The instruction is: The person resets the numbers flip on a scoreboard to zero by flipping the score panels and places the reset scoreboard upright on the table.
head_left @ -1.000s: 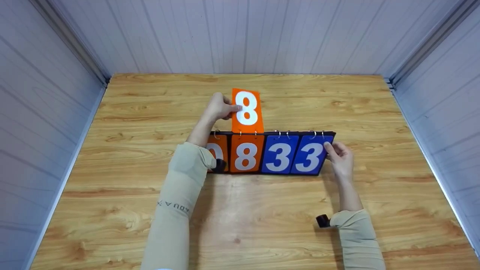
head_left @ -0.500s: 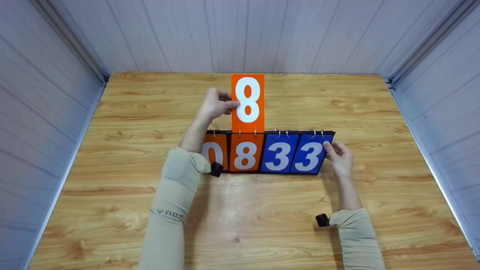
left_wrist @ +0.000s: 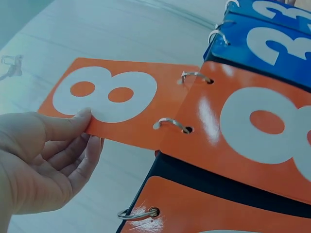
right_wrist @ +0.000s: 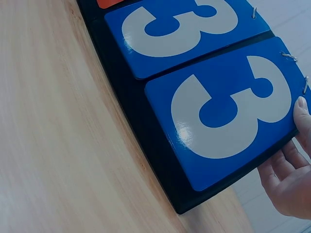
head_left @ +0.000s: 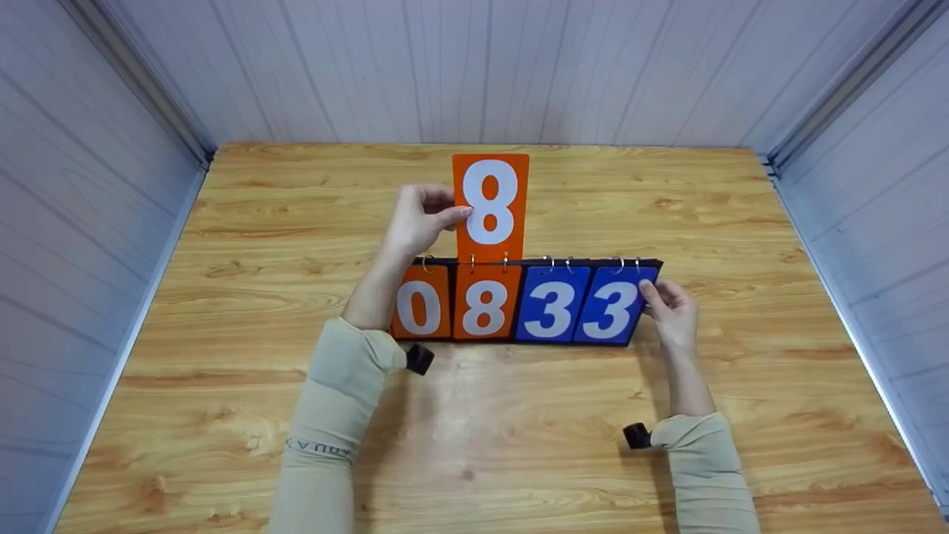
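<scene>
Light wooden table (head_left: pixel 222 311) enclosed on three sides by pale panelled walls (head_left: pixel 482 67).

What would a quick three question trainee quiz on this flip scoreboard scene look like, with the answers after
1. What digit is on the raised orange card that the left hand pinches?
2. True or false: the right hand holds the scoreboard at its blue end.
3. Which digits face front, left to right: A) 0833 B) 3380 C) 0838?

Key: 1) 8. 2) True. 3) A.
</scene>
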